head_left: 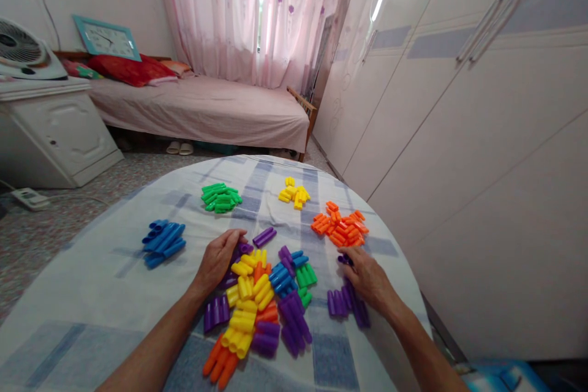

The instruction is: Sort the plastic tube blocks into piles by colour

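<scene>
A mixed heap of ribbed plastic tube blocks [245, 318] in yellow, orange, purple, blue and green lies near me on the table. At its left edge, my left hand [219, 260] curls its fingers round a purple block [245, 248]; part of the grip is hidden. To the right of the heap, my right hand [367, 275] pinches another purple block [344, 259], seen end-on under the fingers. Several purple blocks [339, 304] lie just below that hand, partly under it. A single purple block [265, 237] rests above the heap.
Sorted piles surround the heap: blue blocks [164, 242] at left, green blocks [221, 197] and yellow blocks [294, 192] at the back, orange blocks [340, 225] at right. The round table has a checked cloth [92, 294]. White wardrobes [459, 153] stand close on the right; a bed [206, 104] is beyond.
</scene>
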Demonstrator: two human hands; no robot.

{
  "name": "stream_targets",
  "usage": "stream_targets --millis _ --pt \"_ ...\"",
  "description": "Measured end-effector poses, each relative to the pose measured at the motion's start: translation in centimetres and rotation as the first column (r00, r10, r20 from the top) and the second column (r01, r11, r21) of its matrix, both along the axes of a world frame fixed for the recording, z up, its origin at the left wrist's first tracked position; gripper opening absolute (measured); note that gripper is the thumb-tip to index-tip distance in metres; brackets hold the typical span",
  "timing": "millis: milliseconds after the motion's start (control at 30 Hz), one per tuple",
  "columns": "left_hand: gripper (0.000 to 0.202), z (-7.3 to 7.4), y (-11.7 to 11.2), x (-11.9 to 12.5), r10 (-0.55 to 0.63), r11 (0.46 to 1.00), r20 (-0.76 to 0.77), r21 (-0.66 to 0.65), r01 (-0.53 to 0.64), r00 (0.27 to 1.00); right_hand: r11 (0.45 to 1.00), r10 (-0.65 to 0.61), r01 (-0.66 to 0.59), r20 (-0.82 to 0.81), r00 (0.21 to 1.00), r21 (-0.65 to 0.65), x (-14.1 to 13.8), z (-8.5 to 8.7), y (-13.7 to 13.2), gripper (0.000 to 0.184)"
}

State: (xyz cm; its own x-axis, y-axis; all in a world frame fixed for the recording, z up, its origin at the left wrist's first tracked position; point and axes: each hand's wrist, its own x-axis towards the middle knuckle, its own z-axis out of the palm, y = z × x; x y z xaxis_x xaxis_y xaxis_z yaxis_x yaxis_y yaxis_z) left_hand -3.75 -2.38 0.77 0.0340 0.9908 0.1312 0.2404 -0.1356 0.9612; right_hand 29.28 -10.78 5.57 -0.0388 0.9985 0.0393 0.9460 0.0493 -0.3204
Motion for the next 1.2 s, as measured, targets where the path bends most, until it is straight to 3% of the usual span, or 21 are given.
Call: stream_targets --millis 133,267,500,700,800,900,1067,1200 --pt "0.051 0.2 -0.1 0.1 0.007 1.0 -0.001 -0.01 -0.007 1.0 0.999 0.04 -0.041 -0.052 0.998 -0.03 0.6 -0.3 -2.6 0.033" --pt "0.051 0.4 -0.1 0.1 0.009 1.0 0.0 -0.011 -0.009 1.0 0.998 0.041 -0.038 -0.092 0.995 0.042 -0.5 0.2 -2.9 0.035" --pt "0.05 0.3 -0.1 0.0 0.003 1.0 -0.005 -0.006 -0.003 1.0 0.974 0.215 -0.2 -0.157 0.964 0.106 -6.6 1.0 0.8 0.035" --pt "0.049 0.0 -0.1 0.1 -0.007 1.0 0.012 -0.014 0.007 1.0 0.996 0.067 -0.066 -0.014 0.998 0.062 -11.4 -0.5 3.8 0.03" --pt "0.049 0.1 -0.1 0.1 -0.007 1.0 0.021 -0.016 0.008 1.0 0.999 0.018 -0.016 -0.061 0.998 0.043 -12.1 -1.0 4.5 0.023" --pt "0.048 0.3 -0.2 0.2 -0.002 1.0 0.018 -0.01 0.003 1.0 1.0 -0.003 0.008 -0.23 0.973 0.02 -11.5 -0.9 4.8 0.021" --pt "0.048 0.3 -0.1 0.1 -0.006 1.0 0.001 -0.005 0.006 1.0 0.996 -0.007 0.054 -0.547 0.837 0.071 -7.7 0.6 3.9 0.029" --pt "0.05 0.2 0.0 0.1 0.002 1.0 0.008 -0.002 -0.002 1.0 0.977 -0.111 0.188 -0.509 0.854 0.101 -2.7 1.3 1.7 0.033"
